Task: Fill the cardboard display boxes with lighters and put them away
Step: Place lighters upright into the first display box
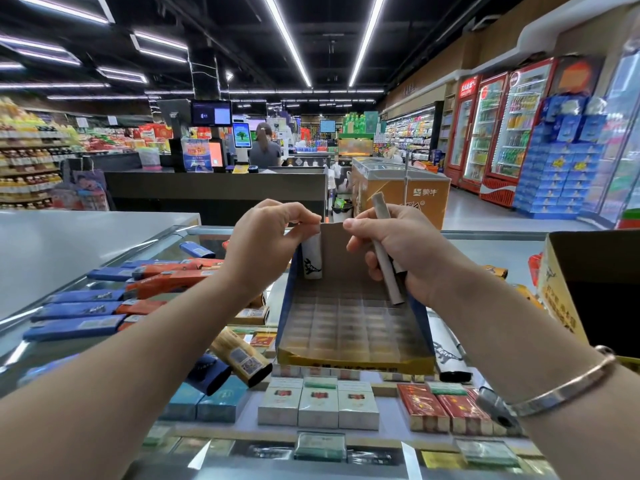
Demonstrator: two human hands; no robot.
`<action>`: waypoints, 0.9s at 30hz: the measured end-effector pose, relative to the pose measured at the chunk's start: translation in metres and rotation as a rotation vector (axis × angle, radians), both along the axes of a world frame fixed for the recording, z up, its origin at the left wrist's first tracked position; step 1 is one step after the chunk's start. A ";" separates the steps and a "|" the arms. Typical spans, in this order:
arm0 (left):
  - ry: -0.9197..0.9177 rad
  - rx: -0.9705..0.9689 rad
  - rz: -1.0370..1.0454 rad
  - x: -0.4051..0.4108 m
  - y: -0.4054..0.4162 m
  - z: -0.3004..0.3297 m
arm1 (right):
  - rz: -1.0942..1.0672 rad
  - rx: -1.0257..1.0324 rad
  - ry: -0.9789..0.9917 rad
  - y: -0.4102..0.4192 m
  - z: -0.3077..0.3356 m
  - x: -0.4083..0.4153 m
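The open cardboard display box with blue sides and a yellow front lip (353, 327) stands on the glass counter top (485, 244), in the middle between the person's two forearms. Its inside is a grid of small square cells, and almost all of them show bare. One white lighter with a black animal print (312, 259) stands upright in the far left corner of the box. The left hand (266, 237) holds this lighter at its top, with the fingertips pinched together on it. The right hand (398, 251) is above the far right part of the box; its fingers are curled around a few long grey lighters (386, 251), which stick out above and below the fist. On the counter to the left lie many blue and orange lighters (114, 296) in rows. A second cardboard box (588, 292) stands at the right edge.
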State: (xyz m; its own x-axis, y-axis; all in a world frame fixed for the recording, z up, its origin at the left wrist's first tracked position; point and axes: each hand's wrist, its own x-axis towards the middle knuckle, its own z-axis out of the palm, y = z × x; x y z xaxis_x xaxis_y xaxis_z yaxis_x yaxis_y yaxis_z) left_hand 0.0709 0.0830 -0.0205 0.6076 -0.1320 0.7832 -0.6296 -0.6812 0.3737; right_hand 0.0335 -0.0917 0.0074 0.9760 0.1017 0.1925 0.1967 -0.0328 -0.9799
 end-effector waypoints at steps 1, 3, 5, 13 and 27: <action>-0.007 0.005 0.010 -0.001 -0.002 0.000 | 0.000 0.000 -0.001 0.000 0.000 0.000; 0.015 0.031 0.009 -0.001 0.000 0.005 | 0.000 0.001 -0.002 -0.001 0.000 0.000; 0.073 0.061 -0.010 -0.001 0.005 0.011 | 0.005 0.003 -0.002 -0.001 0.001 0.000; 0.240 -0.046 -0.142 -0.004 0.011 0.017 | 0.010 0.004 0.001 -0.001 0.001 0.000; 0.000 0.229 0.073 -0.008 0.007 0.013 | -0.015 -0.042 0.005 -0.003 0.000 0.002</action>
